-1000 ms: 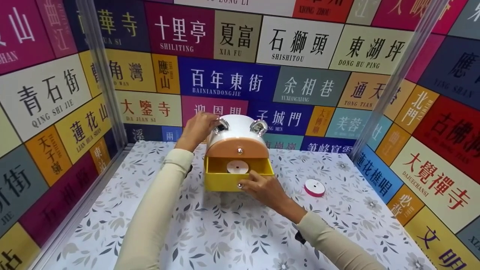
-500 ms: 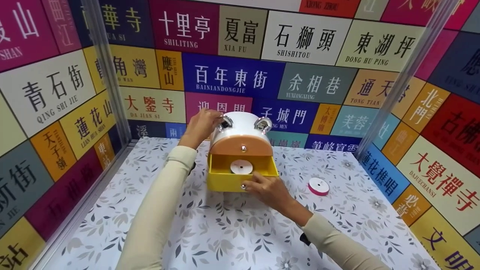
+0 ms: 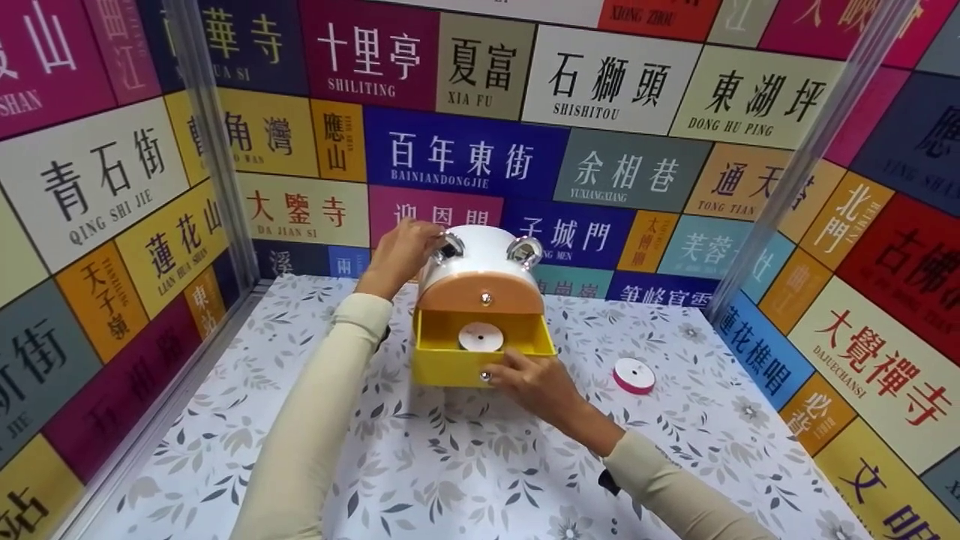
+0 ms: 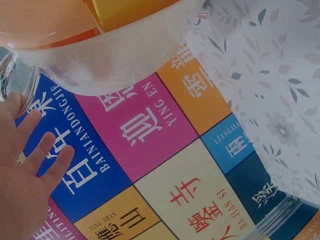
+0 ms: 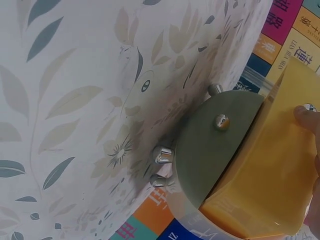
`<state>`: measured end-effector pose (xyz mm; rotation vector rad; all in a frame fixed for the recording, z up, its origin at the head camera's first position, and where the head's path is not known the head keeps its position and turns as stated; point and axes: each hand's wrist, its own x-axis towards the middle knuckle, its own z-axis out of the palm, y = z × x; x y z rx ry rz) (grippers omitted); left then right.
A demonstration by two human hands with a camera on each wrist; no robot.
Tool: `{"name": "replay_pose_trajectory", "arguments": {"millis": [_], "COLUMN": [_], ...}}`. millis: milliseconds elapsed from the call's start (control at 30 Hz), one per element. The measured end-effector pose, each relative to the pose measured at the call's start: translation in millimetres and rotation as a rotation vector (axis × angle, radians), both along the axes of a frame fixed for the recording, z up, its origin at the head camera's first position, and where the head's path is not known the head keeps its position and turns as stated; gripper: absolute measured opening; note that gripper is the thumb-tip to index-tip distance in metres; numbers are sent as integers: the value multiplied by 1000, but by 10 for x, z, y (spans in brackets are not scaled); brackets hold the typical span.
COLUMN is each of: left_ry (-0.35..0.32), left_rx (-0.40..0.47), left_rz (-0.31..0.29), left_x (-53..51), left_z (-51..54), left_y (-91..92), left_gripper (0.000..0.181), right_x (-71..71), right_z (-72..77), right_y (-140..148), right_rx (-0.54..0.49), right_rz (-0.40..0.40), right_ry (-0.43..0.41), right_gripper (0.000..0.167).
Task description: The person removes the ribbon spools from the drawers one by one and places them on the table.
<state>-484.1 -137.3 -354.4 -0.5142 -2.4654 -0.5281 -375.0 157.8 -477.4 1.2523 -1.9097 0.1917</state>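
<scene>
The left hand (image 3: 405, 253) holds a shiny ring (image 3: 451, 247). The right hand (image 3: 535, 381) pinches a knob (image 3: 485, 377) on a yellow drawer (image 3: 446, 367), near a white disc (image 3: 470, 337) inside.

White tabletop (image 3: 420, 480) is printed with grey leaves and flowers | pink-edged roll (image 3: 634, 375) is set toward its right side, white face up | back wall (image 3: 465, 127), left wall (image 3: 101, 225) and right wall (image 3: 904, 255) are covered with coloured, lettered panels | both corners are lined by translucent strips (image 3: 214, 150).
</scene>
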Motion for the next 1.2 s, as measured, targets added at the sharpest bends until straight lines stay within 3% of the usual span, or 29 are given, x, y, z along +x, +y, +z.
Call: {"name": "replay_pose_trajectory", "arguments": {"millis": [300, 533, 900, 1067, 1200], "left_ry": [4, -41, -57, -48, -51], "left_rx": [2, 17, 3, -17, -17], "left_rz": [-1, 10, 9, 7, 6], "left_x": [6, 2, 8, -3, -8], "left_z": [-6, -14, 60, 32, 14], "left_y": [-15, -7, -4, -13, -18], "left_gripper": [20, 20, 23, 22, 22], "right_x": [15, 11, -16, -16, -71], "right_z": [1, 7, 36, 141, 352], "right_y": [-41, -1, 13, 4, -27], "right_rx": [26, 24, 3, -64, -134], "right_rz": [-6, 11, 12, 30, -39], "right_ry": [4, 34, -6, -106, -239], "right_gripper": [22, 23, 23, 36, 41]}}
